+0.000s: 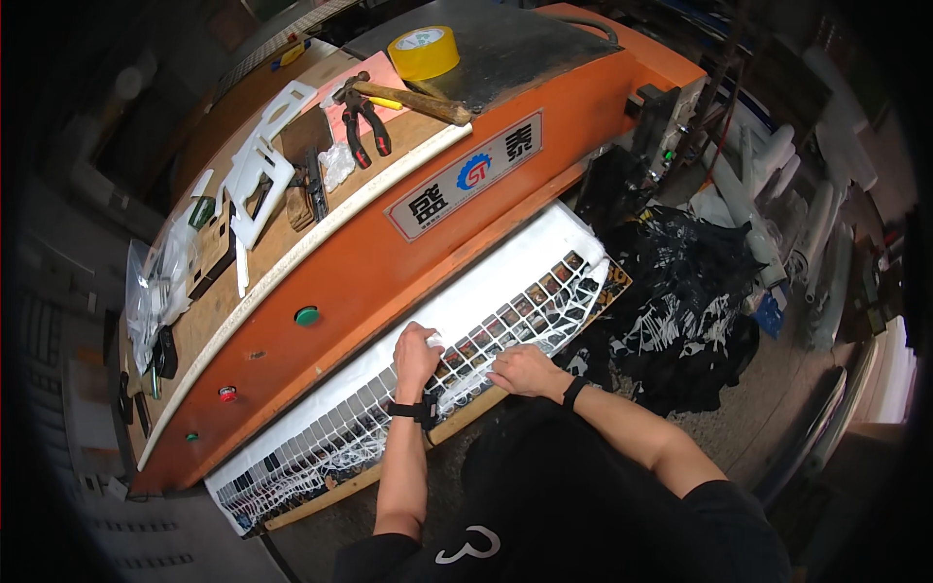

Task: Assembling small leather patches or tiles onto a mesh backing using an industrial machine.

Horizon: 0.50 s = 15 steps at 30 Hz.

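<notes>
While both hands rest on the white cut sheet under the orange machine, the left hand pinches its holey web — the right hand lies flat, fingers together. The sheet runs long, left to right.

a large orange metal press crosses the frame's middle. its brown wooden top surface, upper left, carries a yellow tape roll, red-handled pliers, a wooden-handled hammer and white plastic cut-out frames. a white die-cut grid sheet lies on the lower bed.
</notes>
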Motion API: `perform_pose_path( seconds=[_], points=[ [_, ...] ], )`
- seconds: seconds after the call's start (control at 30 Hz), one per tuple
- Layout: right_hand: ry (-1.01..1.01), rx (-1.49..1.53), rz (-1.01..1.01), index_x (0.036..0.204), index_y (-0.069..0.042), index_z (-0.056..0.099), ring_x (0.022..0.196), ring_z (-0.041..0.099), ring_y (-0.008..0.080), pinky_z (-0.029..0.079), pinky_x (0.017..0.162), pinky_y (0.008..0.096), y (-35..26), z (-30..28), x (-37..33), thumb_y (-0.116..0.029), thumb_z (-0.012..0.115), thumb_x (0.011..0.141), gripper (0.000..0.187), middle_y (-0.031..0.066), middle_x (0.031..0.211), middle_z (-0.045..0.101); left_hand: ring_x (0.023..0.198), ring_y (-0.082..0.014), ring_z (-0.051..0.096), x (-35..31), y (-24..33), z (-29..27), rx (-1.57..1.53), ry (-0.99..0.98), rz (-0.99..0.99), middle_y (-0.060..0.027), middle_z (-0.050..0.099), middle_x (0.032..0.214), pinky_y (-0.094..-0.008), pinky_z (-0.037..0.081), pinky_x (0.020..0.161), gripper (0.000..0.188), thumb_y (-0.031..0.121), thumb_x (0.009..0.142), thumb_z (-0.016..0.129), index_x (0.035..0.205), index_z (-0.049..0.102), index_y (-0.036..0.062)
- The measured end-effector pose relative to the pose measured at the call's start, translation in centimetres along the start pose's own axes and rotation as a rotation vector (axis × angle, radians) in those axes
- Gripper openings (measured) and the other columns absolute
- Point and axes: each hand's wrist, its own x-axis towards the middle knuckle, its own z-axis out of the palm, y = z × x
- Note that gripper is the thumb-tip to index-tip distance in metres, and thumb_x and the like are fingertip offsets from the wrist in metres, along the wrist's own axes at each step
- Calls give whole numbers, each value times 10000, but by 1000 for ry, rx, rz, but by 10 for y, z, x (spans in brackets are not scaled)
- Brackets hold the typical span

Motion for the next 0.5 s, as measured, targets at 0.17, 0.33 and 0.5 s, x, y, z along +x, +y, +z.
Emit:
perform_pose_path(
  seconds=[0.17,0.33,0.5],
  points=[
    [-164,-4,121,826,-49,662,754,723,376,579,704,480,-10,-12,11,-358,664,1023,367,151,786,710,986,-360,706,2,-9,8,7,119,73,-157,695,1060,-445,565,899,327,32,707,905,1022,819,18],
    [-320,-38,213,881,-42,706,752,739,399,580,701,514,-10,-13,18,-422,622,1040,420,184,798,745,1057,-355,693,1,-7,8,-23,142,98,-165,687,1056,-436,554,923,248,5,717,867,902,703,-7],
    [-346,-58,245,899,-49,726,740,742,397,583,701,525,-7,-10,14,-429,599,1042,425,186,780,744,894,-349,733,-2,15,-5,-313,37,-83,-159,725,896,-422,564,806,326,4,734,876,985,668,8]
  ],
)
